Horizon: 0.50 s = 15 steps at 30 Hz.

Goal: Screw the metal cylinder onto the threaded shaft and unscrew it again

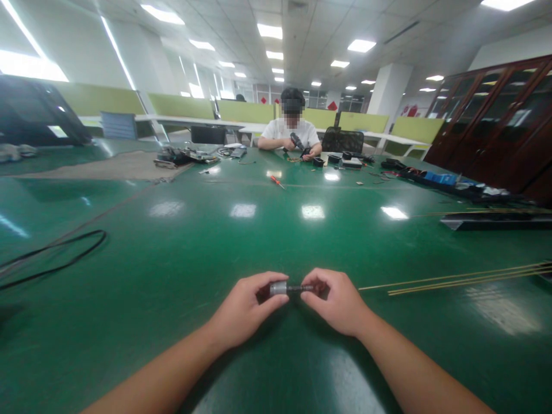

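1. Forearms [159,368] enter from the lower corners and converge over the green tabletop [207,247]. The clearance beneath the hands cannot be judged.

2. Left hand [244,307]: thumb and index finger grip a silver cylinder [278,288] from its near and far sides.

3. Right hand [338,302]: thumb and fingers pinch the free end of a dark shaft [296,288]. The remaining fingers are curled and partly hidden.

4. Workpiece position: cylinder and shaft lie in line, level, between the two hands. Whether they are fixed together or separable cannot be told.

5. Caution, slipping: the smooth cylinder could turn in the left fingertips if the right hand twists harder than they resist.

6. Caution, misalignment: unequal hand height could tilt the shaft and load it sideways.

7. Caution, dropping: if either pinch loosens, a rounded part could roll across the glossy surface.

8. Caution, obstruction: thin brass rods [431,286] lie just beside the right hand; an outward sweep of that wrist could disturb them.
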Each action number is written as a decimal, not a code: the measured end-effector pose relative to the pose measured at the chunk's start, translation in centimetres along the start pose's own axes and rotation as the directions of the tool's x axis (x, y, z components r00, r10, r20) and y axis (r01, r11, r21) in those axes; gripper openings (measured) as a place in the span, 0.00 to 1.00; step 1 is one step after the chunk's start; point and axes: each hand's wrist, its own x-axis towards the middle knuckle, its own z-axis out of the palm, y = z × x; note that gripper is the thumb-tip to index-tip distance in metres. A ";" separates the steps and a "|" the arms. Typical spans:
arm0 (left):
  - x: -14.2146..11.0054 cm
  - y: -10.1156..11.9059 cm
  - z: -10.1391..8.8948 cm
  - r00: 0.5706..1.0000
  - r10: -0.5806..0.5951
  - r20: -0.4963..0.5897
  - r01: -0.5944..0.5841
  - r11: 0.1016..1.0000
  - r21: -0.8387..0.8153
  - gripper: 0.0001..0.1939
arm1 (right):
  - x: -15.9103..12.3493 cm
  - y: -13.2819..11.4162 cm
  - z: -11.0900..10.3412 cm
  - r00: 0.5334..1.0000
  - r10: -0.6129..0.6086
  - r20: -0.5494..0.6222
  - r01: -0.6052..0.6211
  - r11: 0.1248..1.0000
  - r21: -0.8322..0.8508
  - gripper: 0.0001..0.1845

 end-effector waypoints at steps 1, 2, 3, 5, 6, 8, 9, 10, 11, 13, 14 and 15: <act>0.0 0.0 0.0 1.000 0.001 0.000 -0.001 1.000 0.001 0.14 | 0.0 0.1 0.0 1.000 0.002 0.000 -0.002 1.000 0.000 0.02; 0.1 0.0 0.0 1.000 0.001 -0.001 -0.001 1.000 0.003 0.14 | 0.1 0.1 0.0 1.000 0.003 -0.002 -0.003 1.000 -0.001 0.02; 0.1 0.0 0.0 1.000 0.003 -0.001 -0.003 1.000 0.004 0.14 | 0.1 0.2 0.0 1.000 0.003 -0.003 -0.003 1.000 -0.001 0.02; 0.1 0.0 0.0 1.000 0.005 0.000 -0.005 1.000 0.004 0.14 | 0.1 0.2 0.0 1.000 0.000 -0.005 0.000 1.000 0.000 0.02; 0.1 0.0 0.0 1.000 0.005 -0.001 -0.005 1.000 0.005 0.14 | 0.2 0.2 0.0 1.000 0.000 -0.006 0.000 1.000 0.000 0.02; 0.0 -0.1 0.0 1.000 0.006 -0.004 -0.006 1.000 0.006 0.14 | 0.2 0.3 0.0 1.000 0.003 -0.007 -0.003 1.000 0.001 0.02; 0.0 -0.1 0.0 1.000 0.006 -0.006 -0.006 1.000 0.007 0.14 | 0.1 0.3 0.0 1.000 0.006 -0.007 -0.006 1.000 0.001 0.02; 0.0 -0.2 0.0 1.000 0.007 -0.008 -0.007 1.000 0.008 0.14 | 0.1 0.3 0.1 1.000 0.008 -0.008 -0.008 1.000 0.000 0.03; 0.0 -0.2 -0.1 1.000 0.009 -0.012 -0.009 1.000 0.008 0.14 | 0.0 0.4 0.1 1.000 0.008 -0.009 -0.008 1.000 -0.001 0.03; 0.0 -0.3 -0.1 1.000 0.008 -0.016 -0.008 1.000 0.007 0.14 | 0.0 0.5 0.1 1.000 0.009 -0.012 -0.009 1.000 -0.005 0.03; 0.1 -0.3 -0.1 1.000 0.007 -0.018 -0.007 1.000 0.006 0.14 | 0.0 0.5 0.2 1.000 0.009 -0.014 -0.009 1.000 -0.008 0.03; 0.1 -0.3 -0.1 1.000 0.005 -0.019 -0.005 1.000 0.005 0.14 | 0.0 0.6 0.2 1.000 0.010 -0.017 -0.011 1.000 -0.010 0.03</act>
